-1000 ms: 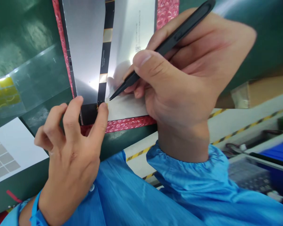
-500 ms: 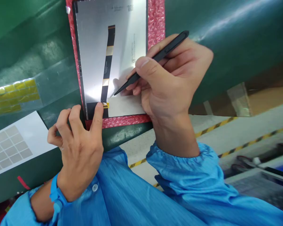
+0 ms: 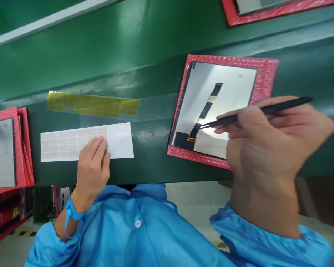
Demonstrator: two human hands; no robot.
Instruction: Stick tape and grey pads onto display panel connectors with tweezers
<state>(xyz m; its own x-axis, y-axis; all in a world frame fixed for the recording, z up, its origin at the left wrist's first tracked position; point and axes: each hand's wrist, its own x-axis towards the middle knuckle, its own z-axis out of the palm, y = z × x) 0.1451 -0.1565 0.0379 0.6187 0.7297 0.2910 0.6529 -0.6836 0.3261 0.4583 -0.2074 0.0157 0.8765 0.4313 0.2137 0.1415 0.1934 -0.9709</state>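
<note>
My right hand [image 3: 269, 137] grips black tweezers [image 3: 275, 107], their two tips close above the dark ribbon cable [image 3: 207, 109] on a silver display panel [image 3: 233, 89]. Whether the tips touch the cable I cannot tell. A small yellow piece [image 3: 192, 139] shows at the cable's lower end. Under the panel lies a red bubble-wrap sheet [image 3: 267, 74]. My left hand [image 3: 93, 163] rests with fingers stretched out together on a white sheet of grey square stickers [image 3: 64, 142]. Its fingertips cover some of the squares.
Behind the sticker sheet lies a clear strip with yellow tape pieces [image 3: 92, 104]. More panels on red bubble wrap [image 3: 25, 148] are stacked at far left. Another red-wrapped panel [image 3: 253, 17] sits at the top right. The green table's front edge runs before my body.
My left hand has left the cable's lower end and moved left onto the sticker sheet. The tweezers stay over the panel. My view has swung left and drawn back.
</note>
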